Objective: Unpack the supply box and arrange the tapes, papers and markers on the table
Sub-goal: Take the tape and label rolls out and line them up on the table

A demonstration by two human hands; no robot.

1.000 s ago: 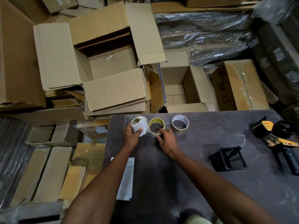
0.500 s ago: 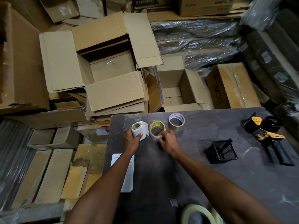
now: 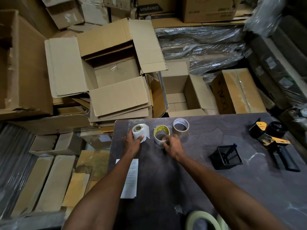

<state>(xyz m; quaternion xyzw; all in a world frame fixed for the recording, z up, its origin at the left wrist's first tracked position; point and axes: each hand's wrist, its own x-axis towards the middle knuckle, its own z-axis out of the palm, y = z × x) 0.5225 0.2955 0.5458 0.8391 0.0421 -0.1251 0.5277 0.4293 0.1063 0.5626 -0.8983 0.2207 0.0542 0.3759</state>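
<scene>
Three rolls stand in a row at the far left of the dark table point(image 3: 216, 188). My left hand point(image 3: 132, 143) grips the white paper roll point(image 3: 141, 131) from its near side. My right hand point(image 3: 172, 146) holds the near rim of the clear tape roll with a yellow core point(image 3: 160, 132). A brown tape roll point(image 3: 180, 127) stands free to its right. A printed white paper sheet point(image 3: 131, 178) lies by the table's left edge, partly under my left forearm. Pale masking tape rolls point(image 3: 204, 219) show at the near edge.
A black mesh holder with a pen point(image 3: 226, 157) stands mid-table. A yellow-black tape dispenser point(image 3: 274, 143) and a black roll point(image 3: 277, 128) lie at the right. Open cardboard boxes point(image 3: 114, 73) and flattened cartons crowd the floor beyond and left of the table.
Both hands keep their hold on the white roll and the yellow-cored tape, which barely shift. The view has tilted so the masking tape rolls at the near edge come into sight.
</scene>
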